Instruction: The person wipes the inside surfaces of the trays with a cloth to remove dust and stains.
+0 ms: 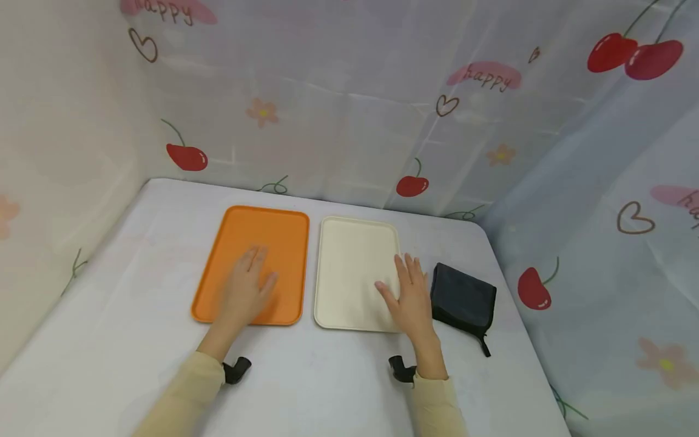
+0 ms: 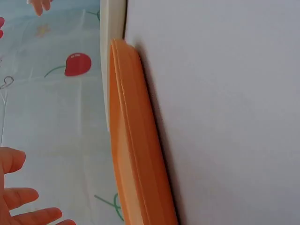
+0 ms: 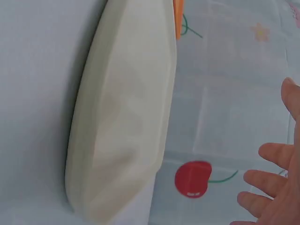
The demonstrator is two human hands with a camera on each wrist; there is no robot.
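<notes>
An orange tray [image 1: 278, 249] lies on the white table, with a cream tray [image 1: 355, 273] to its right. Over the orange tray hovers my left hand [image 1: 246, 291], its fingers extended and holding nothing. My right hand [image 1: 412, 297] is above the right edge of the cream tray, fingers spread and thumb pointing left, also holding nothing. Both hands appear raised off the trays: the left wrist view shows fingers [image 2: 28, 194] apart from the orange rim [image 2: 136, 131], and the right wrist view shows fingers [image 3: 267, 180] apart from the cream tray [image 3: 136, 93].
A black zippered case [image 1: 464, 297] with a wrist strap lies just right of my right hand. The white table [image 1: 327, 388] is bordered at the back and sides by curtains [image 1: 338, 109] printed with cherries, hearts and flowers.
</notes>
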